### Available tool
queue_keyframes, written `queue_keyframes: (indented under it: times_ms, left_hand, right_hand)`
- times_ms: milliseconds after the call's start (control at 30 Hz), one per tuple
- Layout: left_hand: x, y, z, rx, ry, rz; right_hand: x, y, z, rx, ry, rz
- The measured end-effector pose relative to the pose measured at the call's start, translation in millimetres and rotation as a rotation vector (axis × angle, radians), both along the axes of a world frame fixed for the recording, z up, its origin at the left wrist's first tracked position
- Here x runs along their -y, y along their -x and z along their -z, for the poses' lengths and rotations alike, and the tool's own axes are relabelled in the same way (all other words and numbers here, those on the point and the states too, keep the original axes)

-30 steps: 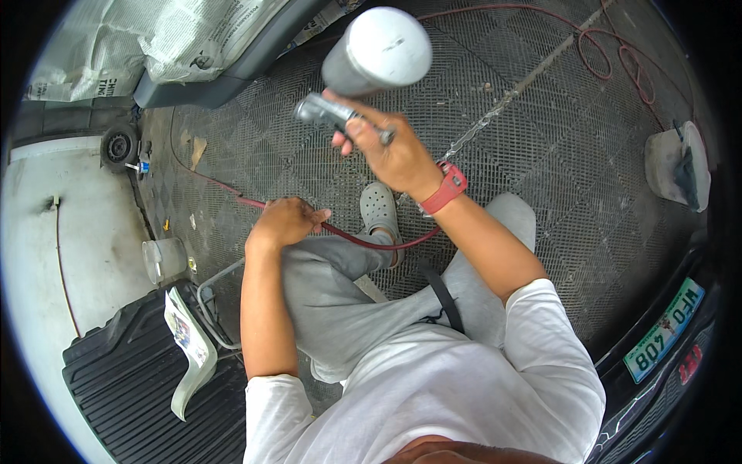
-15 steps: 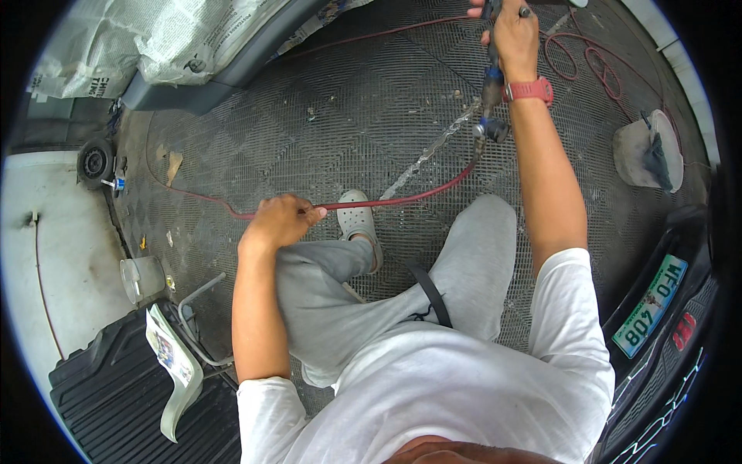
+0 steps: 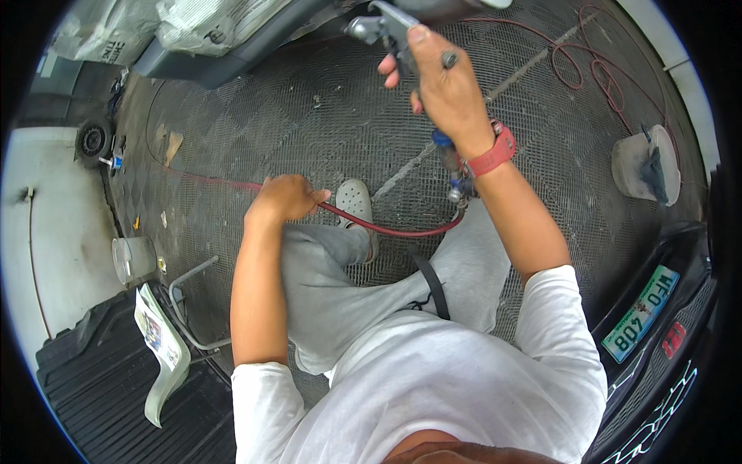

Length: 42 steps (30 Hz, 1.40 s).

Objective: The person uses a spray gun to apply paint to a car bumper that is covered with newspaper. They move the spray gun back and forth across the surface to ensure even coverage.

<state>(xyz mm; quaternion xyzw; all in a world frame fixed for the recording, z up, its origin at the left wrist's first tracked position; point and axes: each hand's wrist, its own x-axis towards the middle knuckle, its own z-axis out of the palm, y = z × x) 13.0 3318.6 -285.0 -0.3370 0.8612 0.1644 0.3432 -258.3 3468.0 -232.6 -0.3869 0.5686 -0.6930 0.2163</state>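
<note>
My right hand (image 3: 452, 89), with a red watch on its wrist, is closed round the handle of a metallic spray gun (image 3: 396, 35) at the top of the view. Below the wrist, a blue and silver fitting (image 3: 454, 185) hangs from the gun's handle end. From it a red air hose (image 3: 402, 233) curves left over my knees. My left hand (image 3: 286, 197) is closed round this hose, above my left leg. The hose carries on leftward from there along the floor. My right fingers partly hide the gun's trigger area.
Paper-covered vehicle parts (image 3: 209, 27) stand at the upper left. A dirty bucket (image 3: 645, 166) is on the right, near hose coils (image 3: 607, 85). A black bumper with a licence plate (image 3: 640, 313) lies lower right. On the lower left are a ribbed black panel (image 3: 85, 371) and a small tub (image 3: 133, 259).
My right hand has swung the spray gun left and nearer, tilting it so more of its head shows. The hose now sags closer to my knees; my left hand keeps hold of it, slightly higher.
</note>
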Motion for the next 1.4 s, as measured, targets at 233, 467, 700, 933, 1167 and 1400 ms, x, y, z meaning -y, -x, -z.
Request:
queue_keyframes:
  times_ms: [233,467,700,933,1167,1400]
  left_hand:
    - [-7.5,15.5,-13.7,0.132,-0.04,-0.018]
    - [-2.7,14.1,-14.4,0.093,-0.021,-0.046]
    - [-30.4,8.7,-61.8,-0.18,0.129,-0.134]
    - [-125.6,-0.9,-95.5,-0.792,0.417,-0.073]
    - [-128.2,121.2,-61.1,-0.845,0.272,0.066]
    - [-99.6,214.0,-48.8,-0.611,-0.004,0.168]
  right_hand:
    - [4.1,-51.5,-18.3,0.022,0.021,-0.29]
    - [23.7,-19.5,-22.4,0.035,-0.006,-0.224]
    - [22.8,51.9,-16.9,0.075,-0.029,0.019]
    - [11.8,143.0,-31.9,0.081,-0.028,0.284]
    - [-1.0,267.8,-32.0,-0.092,-0.164,0.39]
    - [8.2,367.2,-61.5,-0.129,-0.2,0.491]
